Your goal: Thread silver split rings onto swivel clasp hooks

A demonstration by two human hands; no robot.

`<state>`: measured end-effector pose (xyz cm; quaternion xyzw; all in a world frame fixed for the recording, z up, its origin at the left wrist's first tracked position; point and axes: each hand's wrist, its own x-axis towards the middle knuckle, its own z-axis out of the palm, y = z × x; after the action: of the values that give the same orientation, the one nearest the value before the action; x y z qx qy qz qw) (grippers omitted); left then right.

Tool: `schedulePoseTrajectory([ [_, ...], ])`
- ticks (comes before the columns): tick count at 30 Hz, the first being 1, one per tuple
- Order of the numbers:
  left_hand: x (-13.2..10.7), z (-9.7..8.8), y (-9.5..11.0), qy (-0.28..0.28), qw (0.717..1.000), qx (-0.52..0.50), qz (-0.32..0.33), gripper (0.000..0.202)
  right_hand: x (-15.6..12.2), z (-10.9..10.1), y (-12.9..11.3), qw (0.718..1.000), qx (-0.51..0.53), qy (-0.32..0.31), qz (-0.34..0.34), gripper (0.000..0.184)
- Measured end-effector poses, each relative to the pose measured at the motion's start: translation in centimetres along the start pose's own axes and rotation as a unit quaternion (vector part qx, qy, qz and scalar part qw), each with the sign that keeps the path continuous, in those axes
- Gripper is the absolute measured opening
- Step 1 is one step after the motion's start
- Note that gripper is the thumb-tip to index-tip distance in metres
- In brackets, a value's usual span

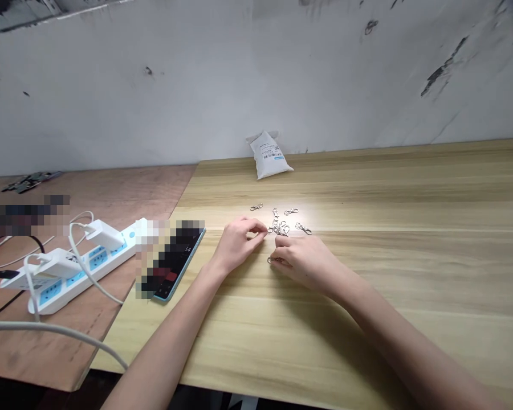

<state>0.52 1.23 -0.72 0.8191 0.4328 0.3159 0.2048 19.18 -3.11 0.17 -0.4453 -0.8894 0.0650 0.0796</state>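
Note:
Small silver swivel clasps with rings lie in a loose pile on the light wooden table. My left hand has its thumb and index finger pinched together at the pile's left edge; anything between the tips is too small to make out. Just nearer to me, my right hand is closed, palm down, over a swivel clasp, whose ring end pokes out left of the fingers. Single clasps lie apart: one at the back left, one at the back right and one to the right.
A white labelled packet rests near the wall. Left of my forearm lies a phone, partly blurred out. On the adjoining brownish table are a white power strip with plugged-in chargers, and a white cable.

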Motion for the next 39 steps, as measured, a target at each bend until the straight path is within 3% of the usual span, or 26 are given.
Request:
schedulePoseTrajectory([
  [5,0.1,0.1,0.0,0.0,1.0,0.009,0.014,0.006,0.3,0.0,-1.0,0.997,-0.059,-0.031,0.03,0.023],
  [11,0.1,0.0,-0.1,-0.001,1.0,0.009,0.015,0.008,0.2,0.1,-0.9,0.997,-0.008,-0.027,0.07,0.019],
  [17,0.1,0.1,0.0,-0.006,1.0,0.012,0.015,0.008,-0.4,-0.5,0.1,0.999,0.03,-0.008,0.041,0.018],
  [26,0.0,0.2,-0.1,-0.009,1.0,-0.002,0.017,0.01,-0.7,-0.9,-0.7,0.997,-0.014,-0.064,0.052,0.033],
  [31,0.0,0.2,-0.3,-0.016,1.0,-0.017,0.009,0.007,-0.5,-1.5,-1.3,0.993,0.008,-0.094,0.075,0.03],
  [39,0.1,0.2,-0.2,-0.016,1.0,-0.006,0.006,0.004,-0.7,-0.3,0.8,0.987,0.137,-0.026,0.078,0.025],
])
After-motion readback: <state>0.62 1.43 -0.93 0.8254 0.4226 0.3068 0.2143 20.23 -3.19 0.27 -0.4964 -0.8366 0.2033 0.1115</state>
